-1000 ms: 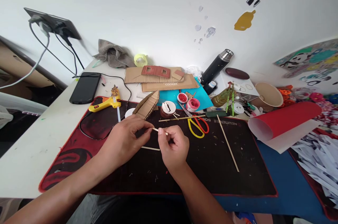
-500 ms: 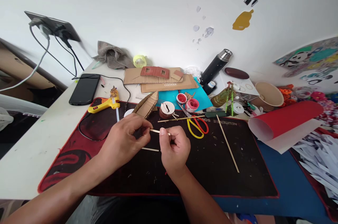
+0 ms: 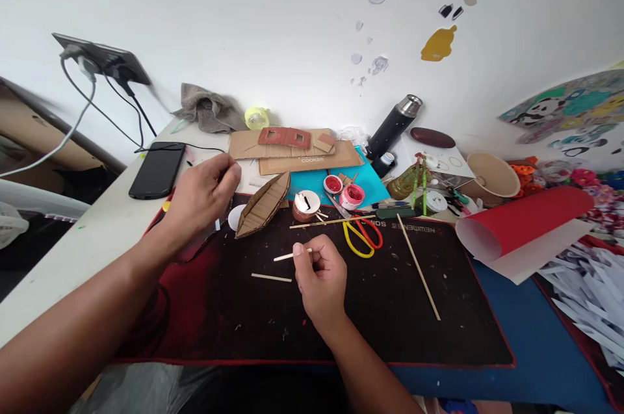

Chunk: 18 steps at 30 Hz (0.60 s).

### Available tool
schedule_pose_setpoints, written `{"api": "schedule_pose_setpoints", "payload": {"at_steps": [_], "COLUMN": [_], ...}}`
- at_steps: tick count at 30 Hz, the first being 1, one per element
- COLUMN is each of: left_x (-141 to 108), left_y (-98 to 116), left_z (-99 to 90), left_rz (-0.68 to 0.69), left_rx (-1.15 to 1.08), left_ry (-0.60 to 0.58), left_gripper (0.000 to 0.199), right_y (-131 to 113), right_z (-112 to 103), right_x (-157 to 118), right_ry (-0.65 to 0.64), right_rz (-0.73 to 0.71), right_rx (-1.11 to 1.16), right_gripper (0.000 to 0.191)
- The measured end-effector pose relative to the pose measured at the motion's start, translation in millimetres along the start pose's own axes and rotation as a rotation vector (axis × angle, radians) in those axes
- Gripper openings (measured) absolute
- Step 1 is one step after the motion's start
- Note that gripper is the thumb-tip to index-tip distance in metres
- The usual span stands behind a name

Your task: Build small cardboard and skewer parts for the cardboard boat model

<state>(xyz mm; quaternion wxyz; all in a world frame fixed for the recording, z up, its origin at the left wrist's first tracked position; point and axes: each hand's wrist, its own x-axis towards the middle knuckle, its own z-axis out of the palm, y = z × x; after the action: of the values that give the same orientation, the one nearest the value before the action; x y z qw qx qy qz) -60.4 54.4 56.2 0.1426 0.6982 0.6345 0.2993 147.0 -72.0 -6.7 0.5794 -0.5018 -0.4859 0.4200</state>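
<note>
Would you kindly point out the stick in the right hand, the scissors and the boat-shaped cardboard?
Stick (image 3: 284, 257): head view, on the length jutting from the right hand (image 3: 322, 274).
Scissors (image 3: 363, 236): head view, on the adjoining handle loops.
Boat-shaped cardboard (image 3: 264, 205): head view, on its inside.

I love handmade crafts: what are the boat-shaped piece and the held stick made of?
The boat-shaped piece looks like corrugated cardboard, matte and plain brown, judging by its ridges. The stick is probably bare wood or bamboo, given its pale, unpainted look.
</note>
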Motion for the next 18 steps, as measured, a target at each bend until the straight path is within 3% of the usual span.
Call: {"api": "schedule_pose_setpoints", "payload": {"at_steps": [2,3,5,11,15,18], "left_x": [11.2,14.9,17.3,-6.3,-14.9,-13.2], "left_y": [-11.6,-17.8,-29.1,-40.0,-41.2,-43.8], "left_z": [2.0,3.2,6.2,26.2,43.5,49.3], "left_rz": [0.005,0.032,0.119,0.186,0.199,0.151], "left_rx": [0.057,0.072,0.144,0.253,0.304,0.238], "left_ry": [0.031,0.047,0.052,-0.266,-0.377,-0.401], "left_gripper": [0.029,0.021,0.023,0.05,0.057,0.049], "right_y": [1.2,2.0,3.6,6.1,5.9,4.9], "right_z": [0.1,0.3,0.8,3.6,5.1,5.3], "right_x": [-2.2,-2.9,-3.6,-1.6,-0.7,0.2], "right_ry": [-0.014,-0.019,-0.03,-0.033,-0.061,-0.056], "right_rz": [0.01,0.01,0.005,0.004,-0.004,-0.008], "right_rx": [-0.01,-0.018,-0.039,-0.067,-0.103,-0.112], "right_gripper": [0.039,0.039,0.038,0.036,0.035,0.034]}}
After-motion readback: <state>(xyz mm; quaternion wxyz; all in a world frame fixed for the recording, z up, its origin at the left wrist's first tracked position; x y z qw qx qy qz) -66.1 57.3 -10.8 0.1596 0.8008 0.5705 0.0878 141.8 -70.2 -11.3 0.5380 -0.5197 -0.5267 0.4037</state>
